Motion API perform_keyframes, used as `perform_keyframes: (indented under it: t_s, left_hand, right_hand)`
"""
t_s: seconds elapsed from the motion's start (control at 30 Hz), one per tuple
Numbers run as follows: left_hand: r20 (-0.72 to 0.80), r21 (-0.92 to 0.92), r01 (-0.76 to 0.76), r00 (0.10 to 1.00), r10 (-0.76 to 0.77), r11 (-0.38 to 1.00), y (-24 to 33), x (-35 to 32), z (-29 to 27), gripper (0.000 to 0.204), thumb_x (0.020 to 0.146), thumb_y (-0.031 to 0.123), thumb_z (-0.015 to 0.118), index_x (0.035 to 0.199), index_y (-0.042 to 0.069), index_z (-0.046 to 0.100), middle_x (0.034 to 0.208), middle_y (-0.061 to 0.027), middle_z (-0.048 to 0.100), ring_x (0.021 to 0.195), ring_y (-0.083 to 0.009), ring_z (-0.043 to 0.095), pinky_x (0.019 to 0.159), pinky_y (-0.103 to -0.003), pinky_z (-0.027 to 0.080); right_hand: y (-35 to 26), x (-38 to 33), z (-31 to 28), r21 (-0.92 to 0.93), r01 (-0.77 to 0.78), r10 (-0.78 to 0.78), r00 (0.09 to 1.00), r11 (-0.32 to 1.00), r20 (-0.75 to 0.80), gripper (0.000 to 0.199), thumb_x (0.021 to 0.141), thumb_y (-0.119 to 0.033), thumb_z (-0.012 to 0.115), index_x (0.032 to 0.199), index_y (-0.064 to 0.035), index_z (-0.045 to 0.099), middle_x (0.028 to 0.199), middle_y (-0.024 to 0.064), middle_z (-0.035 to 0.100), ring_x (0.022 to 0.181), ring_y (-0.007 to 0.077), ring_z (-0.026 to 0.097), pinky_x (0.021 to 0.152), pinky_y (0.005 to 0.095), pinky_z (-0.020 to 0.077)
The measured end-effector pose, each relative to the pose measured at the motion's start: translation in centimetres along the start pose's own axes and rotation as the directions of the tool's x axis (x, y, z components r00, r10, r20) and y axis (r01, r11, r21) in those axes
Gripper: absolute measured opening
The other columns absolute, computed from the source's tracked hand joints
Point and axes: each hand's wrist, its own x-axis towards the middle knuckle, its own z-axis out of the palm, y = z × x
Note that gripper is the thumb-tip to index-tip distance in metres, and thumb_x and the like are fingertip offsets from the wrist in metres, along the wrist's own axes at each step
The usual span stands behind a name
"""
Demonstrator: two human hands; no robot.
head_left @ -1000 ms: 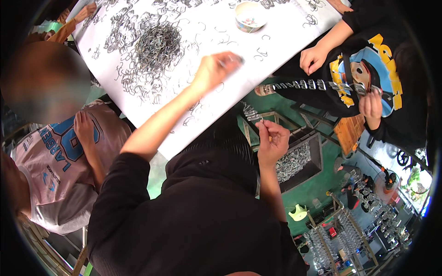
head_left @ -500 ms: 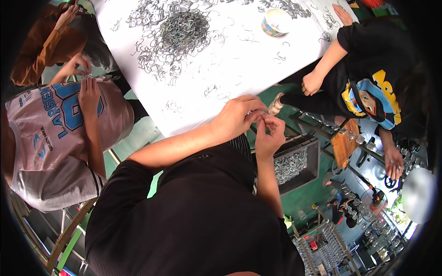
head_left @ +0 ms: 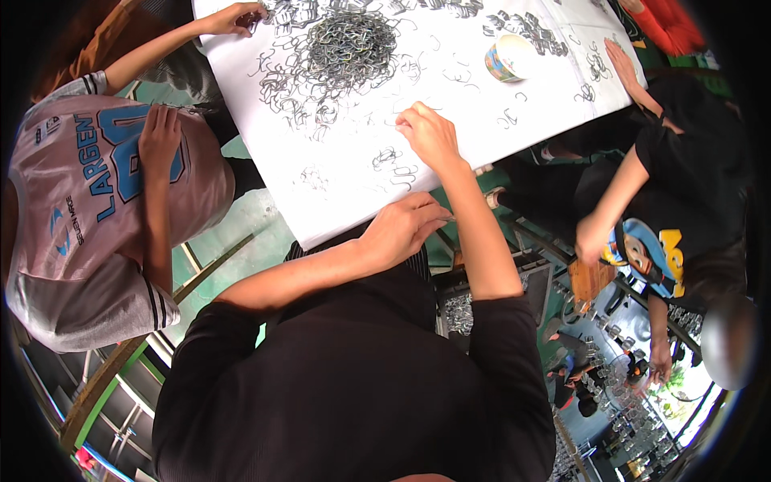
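My left hand (head_left: 401, 231) is closed in a pinch just off the near edge of the white table (head_left: 345, 201). Whatever sits between its fingertips is too small to make out. Reaching out over the tabletop, my right hand (head_left: 434, 138) has its fingers bent together near scattered bits of curved wire. I cannot see what, if anything, they hold. A small cluster of bent wire hooks (head_left: 392, 163) lies just nearer than that hand. Farther off is a dense heap of dark metal hooks (head_left: 352, 50), with looser ones spread around it.
A colourful paper tub (head_left: 504, 63) stands on the far right of the table. A co-worker in a jersey (head_left: 120, 185) sits at left, one hand (head_left: 241, 18) on the table's edge. Another in black (head_left: 683, 169) is at right. A grey bin (head_left: 526, 277) stands below my right arm.
My right hand has left my left hand and moved forward over the table. My left hand stays pinched near the edge. The left co-worker's far hand has reached to the table.
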Motion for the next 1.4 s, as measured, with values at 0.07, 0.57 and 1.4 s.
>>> perform_keyframes:
  t_s: [0.07,0.57,1.4]
  left_hand:
    - [-0.016,-0.008,0.019,1.0,-0.02,1.0,0.2,-0.2,0.1,0.018,0.081,-0.002,0.061,0.098,0.002,0.065,0.091,-0.0118,0.061,0.081,-0.0303,0.062,0.069,-0.037,0.051]
    - [-0.055,0.016,-0.086,0.995,0.087,0.996,0.0,0.4,0.6,0.024,0.08,-0.006,0.059,0.102,0.002,0.064,0.085,-0.0118,0.059,0.071,-0.0293,0.061,0.062,-0.036,0.05]
    - [-0.266,0.359,-0.067,0.949,0.171,0.931,-8.1,18.7,-5.0,0.02,0.088,0.016,0.058,0.1,0.003,0.065,0.096,-0.0156,0.064,0.085,-0.0291,0.062,0.074,-0.037,0.05]
  right_hand:
    - [0.8,1.2,1.1,-0.155,0.076,-0.062,0.994,0.985,0.09,0.011,0.08,-0.016,0.064,0.082,-0.0055,0.062,0.085,0.0081,0.06,0.078,0.0257,0.061,0.066,0.0355,0.0486]
    - [2.9,-5.4,-2.6,0.774,-0.403,0.558,0.826,0.488,0.077,0.019,0.082,0.001,0.063,0.097,0.0014,0.051,0.079,0.0096,0.061,0.066,0.0125,0.059,0.052,0.0228,0.0469]
    - [-8.4,-16.1,-8.0,0.738,0.071,0.622,0.487,0.671,-0.613,0.033,0.08,0.015,0.058,0.099,-0.0006,0.037,0.095,0.0187,0.056,0.082,0.0213,0.063,0.074,0.0307,0.0563]
